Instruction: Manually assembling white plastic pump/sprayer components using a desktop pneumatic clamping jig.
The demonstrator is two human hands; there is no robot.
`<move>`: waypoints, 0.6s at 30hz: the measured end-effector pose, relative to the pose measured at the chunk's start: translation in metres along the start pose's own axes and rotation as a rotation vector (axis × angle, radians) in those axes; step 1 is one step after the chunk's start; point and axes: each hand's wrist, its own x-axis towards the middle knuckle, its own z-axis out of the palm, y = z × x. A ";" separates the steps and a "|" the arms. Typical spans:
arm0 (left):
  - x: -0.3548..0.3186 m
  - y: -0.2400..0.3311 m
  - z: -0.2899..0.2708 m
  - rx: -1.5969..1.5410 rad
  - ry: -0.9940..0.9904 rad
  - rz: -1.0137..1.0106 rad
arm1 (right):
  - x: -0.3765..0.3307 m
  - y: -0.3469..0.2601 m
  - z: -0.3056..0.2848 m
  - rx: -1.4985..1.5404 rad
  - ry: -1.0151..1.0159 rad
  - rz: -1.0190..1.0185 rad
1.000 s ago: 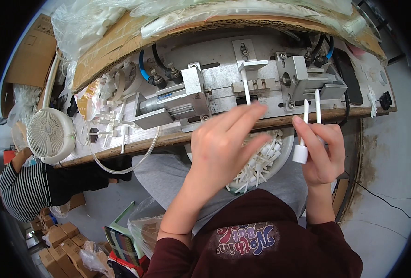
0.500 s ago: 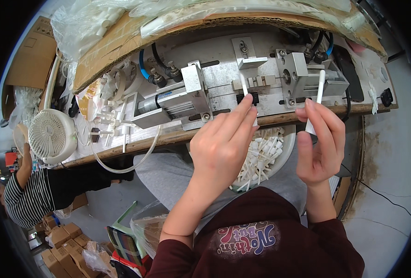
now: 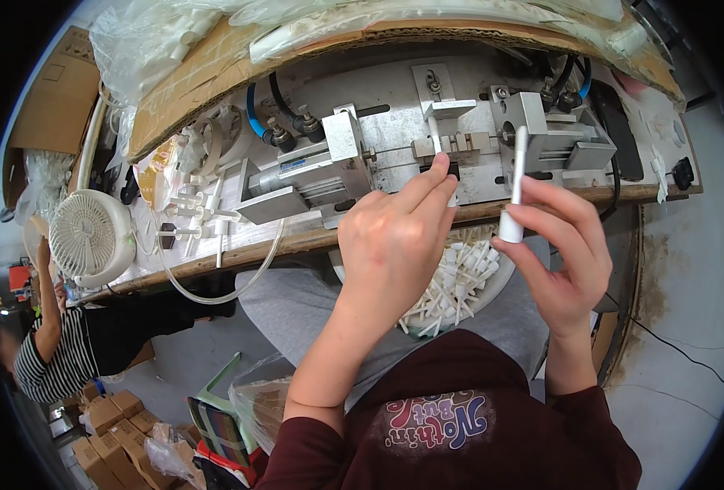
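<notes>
My right hand (image 3: 573, 249) pinches a white plastic stick (image 3: 519, 163) with a wider cylindrical cap at its lower end. The stick points upward, in front of the right metal cylinder unit (image 3: 534, 122). My left hand (image 3: 391, 245) is at the middle of the metal fixture, its fingers pressed together around another white stick (image 3: 435, 131). That stick's upper part rests against the small metal clamp block (image 3: 470, 142), under a metal stop plate (image 3: 450, 108). Its lower part is mostly hidden by the fingers. Below, a bowl (image 3: 505, 287) on my lap holds many similar white pieces.
A left metal cylinder unit (image 3: 305, 175) with hoses faces the right one. White branched plastic parts (image 3: 198, 216) and a round fan (image 3: 92, 237) stand at the left. Cardboard (image 3: 190, 90) arches over the back. A person in a striped shirt (image 3: 47, 351) is at far left.
My right hand has brought its white stick leftward, closer to the fixture, and the wide cap now shows. My left hand has shifted slightly, staying at the clamp. The other person's arm moved.
</notes>
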 end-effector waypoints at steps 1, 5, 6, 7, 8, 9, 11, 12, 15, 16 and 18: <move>-0.001 -0.001 0.000 -0.010 -0.007 0.011 | 0.003 0.000 0.003 -0.011 0.003 -0.021; -0.007 -0.002 -0.011 -0.105 -0.082 0.038 | 0.017 0.008 0.013 -0.088 -0.039 -0.116; -0.012 -0.002 -0.015 -0.147 -0.116 0.040 | 0.017 0.008 0.014 -0.103 -0.083 -0.116; -0.020 0.000 -0.019 -0.198 -0.159 0.017 | 0.017 0.008 0.016 -0.118 -0.128 -0.114; -0.027 0.002 -0.024 -0.262 -0.269 0.004 | 0.017 0.008 0.018 -0.132 -0.173 -0.112; -0.036 0.003 -0.028 -0.324 -0.382 -0.008 | 0.016 0.010 0.024 -0.150 -0.178 -0.173; -0.056 0.006 -0.030 -0.413 -0.550 -0.054 | 0.017 0.010 0.031 -0.241 -0.266 -0.193; -0.068 0.007 -0.022 -0.449 -0.608 -0.075 | 0.019 0.010 0.033 -0.293 -0.308 -0.199; -0.099 0.004 0.009 -0.475 -0.678 -0.123 | 0.029 0.008 0.038 -0.388 -0.295 -0.224; -0.109 0.002 0.018 -0.469 -0.685 -0.137 | 0.033 0.007 0.038 -0.401 -0.306 -0.235; -0.121 -0.002 0.033 -0.413 -0.574 -0.155 | 0.034 0.007 0.038 -0.413 -0.288 -0.244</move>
